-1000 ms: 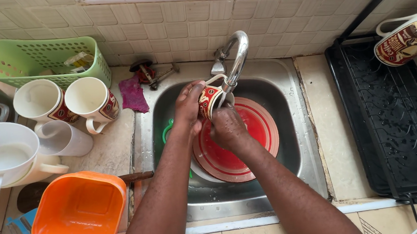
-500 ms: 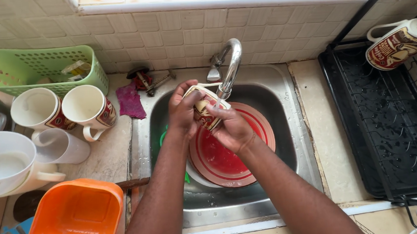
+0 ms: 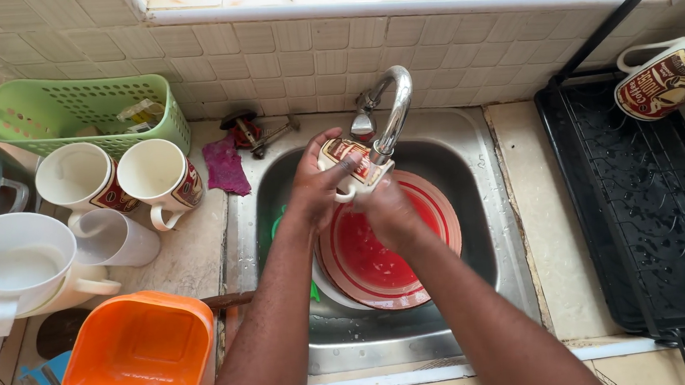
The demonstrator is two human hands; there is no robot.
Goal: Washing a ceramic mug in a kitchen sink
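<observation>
Left hand (image 3: pixel 316 188) and right hand (image 3: pixel 384 210) grip a white ceramic mug with red-brown print (image 3: pixel 349 166) under the curved chrome tap (image 3: pixel 391 113). Red round plate (image 3: pixel 386 246) lies below in the steel sink (image 3: pixel 480 207).

The sink (image 3: pixel 479 303) is in the middle, with the tap (image 3: pixel 393 112) behind it at the wall. A plate (image 3: pixel 411 252) lies in the sink. Both hands hold a mug (image 3: pixel 350 166) under the tap, above the plate: the left hand (image 3: pixel 316 188) on its left side, the right hand (image 3: pixel 388 212) below it. Left of the sink stand two cups (image 3: pixel 121 180), with a basket (image 3: pixel 72 115) behind them and a bowl (image 3: pixel 137 360) in front. A rack (image 3: pixel 642 220) lies right of the sink, and another mug (image 3: pixel 664 77) rests on its back part.
</observation>
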